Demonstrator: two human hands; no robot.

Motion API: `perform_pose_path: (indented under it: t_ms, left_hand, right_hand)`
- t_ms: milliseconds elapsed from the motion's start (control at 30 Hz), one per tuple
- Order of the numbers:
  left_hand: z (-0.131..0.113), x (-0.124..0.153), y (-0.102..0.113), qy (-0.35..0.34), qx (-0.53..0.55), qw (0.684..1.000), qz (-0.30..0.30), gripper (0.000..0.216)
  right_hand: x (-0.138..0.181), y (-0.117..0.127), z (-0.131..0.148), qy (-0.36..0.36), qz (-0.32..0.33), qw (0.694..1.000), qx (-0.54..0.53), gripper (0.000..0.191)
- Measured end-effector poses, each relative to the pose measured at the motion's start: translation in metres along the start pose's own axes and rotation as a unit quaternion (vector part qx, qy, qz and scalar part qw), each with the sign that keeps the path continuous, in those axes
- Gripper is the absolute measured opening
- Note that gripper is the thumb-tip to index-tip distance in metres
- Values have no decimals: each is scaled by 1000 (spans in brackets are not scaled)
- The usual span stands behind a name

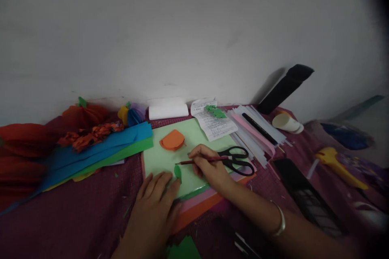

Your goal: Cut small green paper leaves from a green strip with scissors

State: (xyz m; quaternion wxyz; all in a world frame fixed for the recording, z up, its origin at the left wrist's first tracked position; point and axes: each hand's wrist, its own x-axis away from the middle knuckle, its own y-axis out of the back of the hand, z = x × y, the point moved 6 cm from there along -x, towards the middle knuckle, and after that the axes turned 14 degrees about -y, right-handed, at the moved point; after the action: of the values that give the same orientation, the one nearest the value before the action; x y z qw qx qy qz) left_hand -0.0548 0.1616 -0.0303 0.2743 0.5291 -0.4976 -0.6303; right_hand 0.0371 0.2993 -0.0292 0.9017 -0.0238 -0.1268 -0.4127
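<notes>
Green paper leaf (178,172) lying roughly fore-and-aft on the pale green sheet (194,129), near end by the slightly spread fingers of the closer left hand (156,196), far end at the tip of the pencil (190,162) pinched in the right hand's (211,171) fingers.

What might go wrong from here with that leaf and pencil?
The small green leaf might slide if the pencil in the right hand presses it; I can't tell whether the left hand pins it. A stray stroke could mark the pale green sheet, since the pencil tip sits so close to it. The scissors lie right by the right hand and may get nudged.
</notes>
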Motion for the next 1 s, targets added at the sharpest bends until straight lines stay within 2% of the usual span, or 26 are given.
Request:
perform_pose_path:
  t_ms: [67, 167, 233, 567, 800, 1000]
  left_hand:
    - [0, 1, -2, -14, -16, 1000, -6, 36]
    - [1, 1, -2, -28, -38, 999, -16, 37]
    - [1, 0, -1, -34, -48, 998, -20, 37]
    - [1, 1, -7, -14, -31, 999, -13, 34]
    - [1, 1, -6, -15, -27, 999, -15, 33]
    - [2, 2, -7, -26, -24, 999, 16, 35]
  right_hand:
    - [0, 1, -1, -2, -7, 1000, 25, 10]
    - [0, 6, 4, 29, -63, 994, 80, 13]
    - [0, 6, 5, 39, -75, 992, 95, 14]
    - [0, -1, 6, 81, -40, 991, 104, 14]
    - [1, -2, 9, 78, -32, 989, 121, 14]
    - [0, -2, 7, 79, -17, 991, 111, 16]
